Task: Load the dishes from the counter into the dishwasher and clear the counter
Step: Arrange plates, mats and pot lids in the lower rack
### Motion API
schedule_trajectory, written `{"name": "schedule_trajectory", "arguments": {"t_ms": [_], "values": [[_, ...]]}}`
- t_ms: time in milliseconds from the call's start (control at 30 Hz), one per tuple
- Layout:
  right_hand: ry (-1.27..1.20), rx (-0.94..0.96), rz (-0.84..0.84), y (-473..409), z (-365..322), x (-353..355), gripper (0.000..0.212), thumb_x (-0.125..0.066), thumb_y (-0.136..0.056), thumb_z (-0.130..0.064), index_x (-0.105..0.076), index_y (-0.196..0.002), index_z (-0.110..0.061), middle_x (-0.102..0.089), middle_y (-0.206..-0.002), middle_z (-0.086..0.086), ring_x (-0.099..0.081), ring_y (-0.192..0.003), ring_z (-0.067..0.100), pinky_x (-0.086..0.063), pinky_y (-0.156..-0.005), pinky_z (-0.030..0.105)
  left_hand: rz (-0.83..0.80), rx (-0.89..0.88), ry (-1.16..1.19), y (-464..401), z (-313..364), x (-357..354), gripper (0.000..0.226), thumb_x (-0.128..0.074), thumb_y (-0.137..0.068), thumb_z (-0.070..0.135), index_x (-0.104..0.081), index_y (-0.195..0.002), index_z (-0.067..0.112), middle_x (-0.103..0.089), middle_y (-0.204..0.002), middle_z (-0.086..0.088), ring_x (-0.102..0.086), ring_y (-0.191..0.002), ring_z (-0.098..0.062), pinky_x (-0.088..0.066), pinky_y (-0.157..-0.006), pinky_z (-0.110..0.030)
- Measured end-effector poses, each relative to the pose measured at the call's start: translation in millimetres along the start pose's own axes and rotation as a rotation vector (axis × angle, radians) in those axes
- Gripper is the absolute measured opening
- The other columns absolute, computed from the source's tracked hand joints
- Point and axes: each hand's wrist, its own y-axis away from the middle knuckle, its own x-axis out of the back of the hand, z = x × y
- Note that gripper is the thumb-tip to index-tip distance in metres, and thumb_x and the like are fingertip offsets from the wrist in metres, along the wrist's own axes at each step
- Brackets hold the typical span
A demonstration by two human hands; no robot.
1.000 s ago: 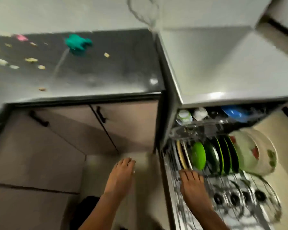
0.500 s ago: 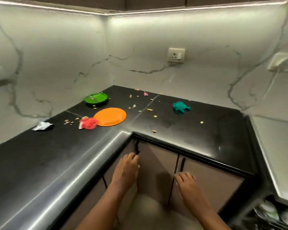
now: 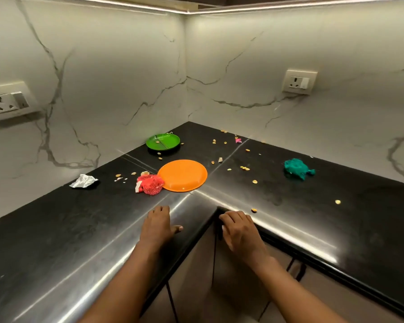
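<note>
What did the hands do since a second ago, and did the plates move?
The view swung up from the dishwasher to the counter corner. Both hands rose: the left hand now rests on the counter, the right hand at its edge. Both are empty. The orange plate and green plate stayed put.

Cut-off edges and specks too small to name

Both bare forearms run out of the bottom edge; the glossy black stone counter (image 3: 56, 241) is cropped left, right and below. The small yellowish crumbs (image 3: 245, 168) scattered across it are too tiny to identify, like the bits on the round green divided plate (image 3: 163, 142).
</note>
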Motion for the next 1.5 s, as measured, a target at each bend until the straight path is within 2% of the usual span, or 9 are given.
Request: {"name": "schedule_trajectory", "arguments": {"t_ms": [300,400,500,667,933,1133,1267,1400,1500], "values": [[-0.114,0.094,-0.083,-124,43,-68,0.026,-0.060,-0.084,-0.022,-0.063,-0.109,-0.017,-0.064,-0.105,0.003,-0.059,-0.095,0.023,-0.049,-0.082,0.034,-0.186,0.208,0.033,-129,-17,-20,0.098,-0.077,-0.053,0.073,-0.051,-0.123,0.009,-0.051,-0.129,-0.012,-0.048,-0.117,-0.028,-0.044,-0.094,-0.037],[-0.142,0.068,-0.116,-165,63,-85,0.028,-0.061,-0.082,-0.021,-0.063,-0.109,-0.016,-0.065,-0.103,0.004,-0.060,-0.091,0.024,-0.050,-0.078,0.036,-0.251,0.242,0.045,-159,-24,-21,0.136,-0.081,-0.047,0.070,-0.020,-0.149,0.004,-0.021,-0.156,-0.018,-0.025,-0.141,-0.034,-0.029,-0.113,-0.044],[-0.216,-0.021,-0.135,-208,85,-111,0.031,-0.057,-0.082,-0.022,-0.066,-0.108,-0.010,-0.067,-0.101,0.009,-0.064,-0.090,0.031,-0.052,-0.076,0.039,-0.358,0.258,0.040,-179,-30,-21,0.155,-0.084,-0.047,0.066,0.013,-0.152,0.007,0.018,-0.159,-0.015,0.010,-0.147,-0.037,-0.009,-0.117,-0.052],[-0.296,-0.234,-0.292,-275,109,-148,0.034,-0.055,-0.094,-0.018,-0.057,-0.125,-0.004,-0.059,-0.122,0.019,-0.052,-0.114,0.037,-0.039,-0.094,0.040,-0.447,0.325,0.012,-188,-24,-28,0.155,-0.088,-0.050,0.057,0.018,-0.150,0.006,0.029,-0.156,-0.016,0.018,-0.144,-0.041,-0.006,-0.117,-0.060],[-0.108,-0.501,-0.419,-344,103,-191,0.045,-0.050,-0.097,-0.037,-0.055,-0.126,-0.003,-0.048,-0.132,0.021,-0.040,-0.124,0.037,-0.038,-0.098,0.047,-0.507,0.348,0.035,-189,-22,-26,0.153,-0.089,-0.054,0.051,0.022,-0.149,0.007,0.034,-0.153,-0.015,0.027,-0.141,-0.040,0.002,-0.113,-0.061],[-0.178,-0.726,-0.536,-366,90,-194,0.066,-0.056,-0.091,-0.051,-0.043,-0.134,-0.003,-0.040,-0.139,0.026,-0.037,-0.127,0.042,-0.034,-0.102,0.050,-0.506,0.357,0.077,-187,-22,-24,0.153,-0.090,-0.054,0.049,0.024,-0.149,0.009,0.033,-0.154,-0.013,0.031,-0.139,-0.039,0.006,-0.113,-0.059],[-0.497,-0.712,-0.642,-377,116,-190,0.061,-0.067,-0.082,-0.057,-0.056,-0.112,-0.004,-0.057,-0.125,0.022,-0.055,-0.106,0.036,-0.047,-0.089,0.044,-0.529,0.380,0.066,-190,-19,-23,0.154,-0.091,-0.054,0.045,0.025,-0.148,0.006,0.032,-0.154,-0.014,0.030,-0.140,-0.039,0.005,-0.113,-0.059],[-0.849,-0.733,-0.739,-379,116,-159,0.074,-0.083,-0.073,-0.041,-0.044,-0.128,-0.010,-0.052,-0.122,0.011,-0.056,-0.109,0.036,-0.051,-0.090,0.056,-0.526,0.392,0.060,-193,-17,-22,0.156,-0.092,-0.052,0.045,0.024,-0.148,0.005,0.030,-0.155,-0.016,0.027,-0.141,-0.041,0.002,-0.113,-0.062],[-1.034,-0.780,-0.668,-371,111,-133,0.053,-0.081,-0.077,-0.024,-0.052,-0.120,-0.009,-0.061,-0.117,0.017,-0.062,-0.099,0.036,-0.053,-0.086,0.057,-0.510,0.376,0.029,-190,-17,-22,0.154,-0.091,-0.053,0.048,0.021,-0.149,0.004,0.028,-0.156,-0.017,0.025,-0.142,-0.041,-0.001,-0.115,-0.061]]}}
